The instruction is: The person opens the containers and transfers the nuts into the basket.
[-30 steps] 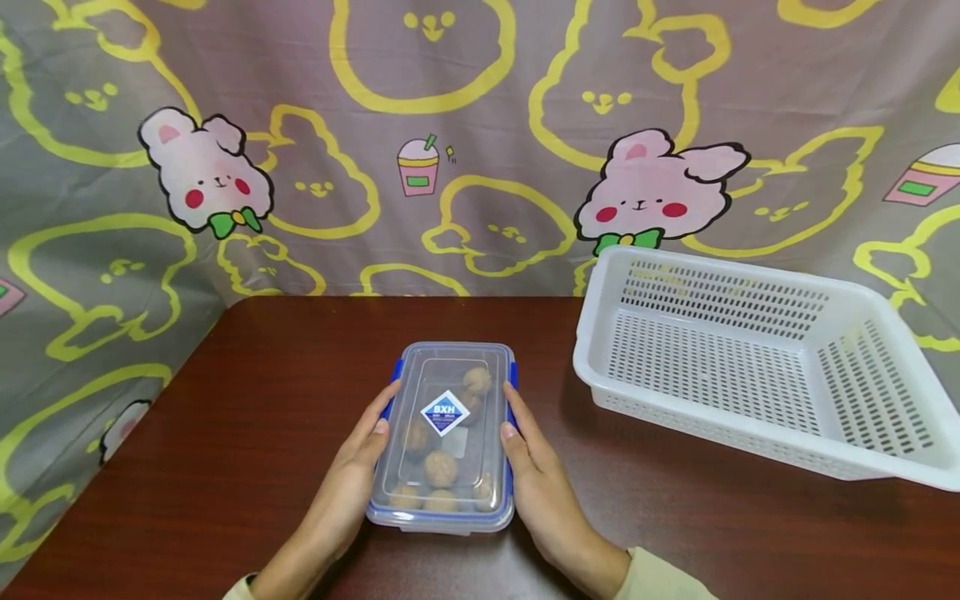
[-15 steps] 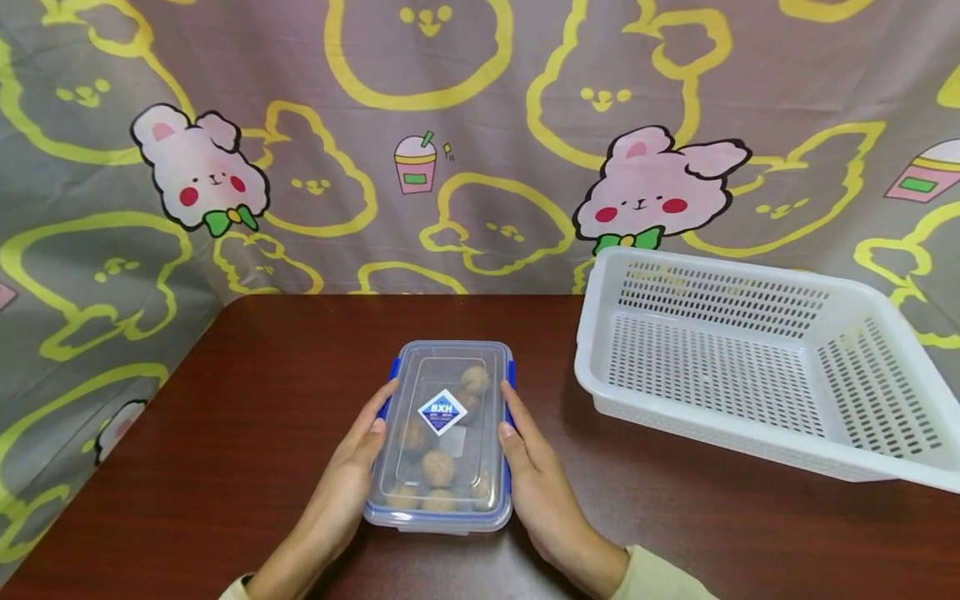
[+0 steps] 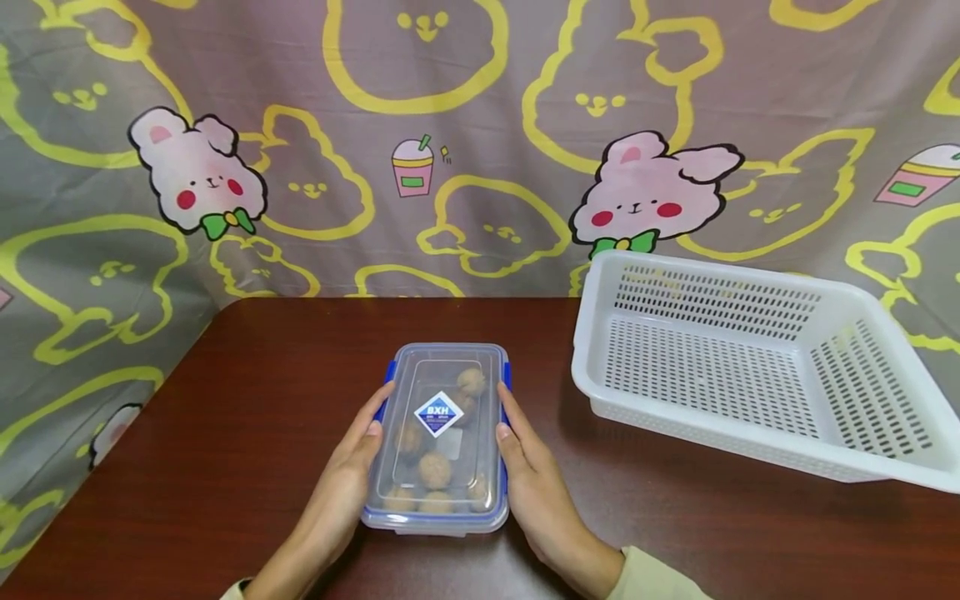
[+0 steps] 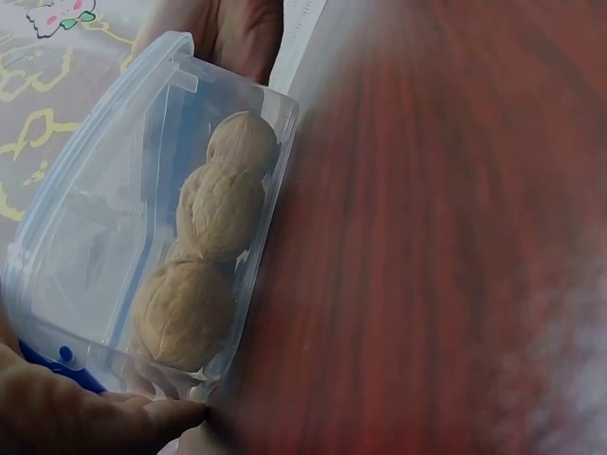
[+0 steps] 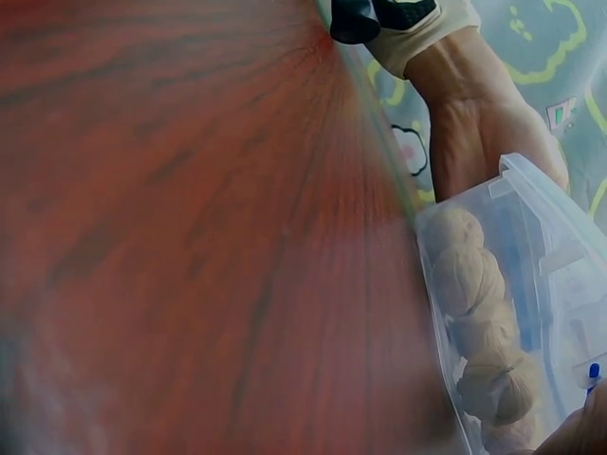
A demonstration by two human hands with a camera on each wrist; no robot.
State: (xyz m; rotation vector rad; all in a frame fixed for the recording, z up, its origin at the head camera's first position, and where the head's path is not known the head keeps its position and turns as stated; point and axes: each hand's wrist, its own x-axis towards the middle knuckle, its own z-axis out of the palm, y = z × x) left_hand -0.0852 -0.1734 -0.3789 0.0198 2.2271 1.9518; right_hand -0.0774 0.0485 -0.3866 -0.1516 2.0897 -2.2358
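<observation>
A clear plastic food container [image 3: 487, 358] with blue side clips has its lid on. A diamond-shaped label [image 3: 438, 414] marked BXH is on the lid. Several walnuts [image 3: 434, 472] show through it, and the left wrist view gives a closer look at a walnut [image 4: 185, 315] by the wall. My left hand [image 3: 337, 492] grips the container's left long side, thumb near the lid's edge. On the opposite side, my right hand [image 3: 547, 508] holds it the same way. The undersides of the fingers are hidden in the head view.
A white perforated plastic basket [image 3: 697, 375] stands at the right with nothing in it. The dark red-brown wooden table [image 3: 240, 417] lies under everything. A curtain [image 3: 510, 125] printed with cartoon rabbits hangs behind and at the left.
The head view has shifted slightly. Both hands keep the same hold on the container, and the walnuts inside show no clear movement.
</observation>
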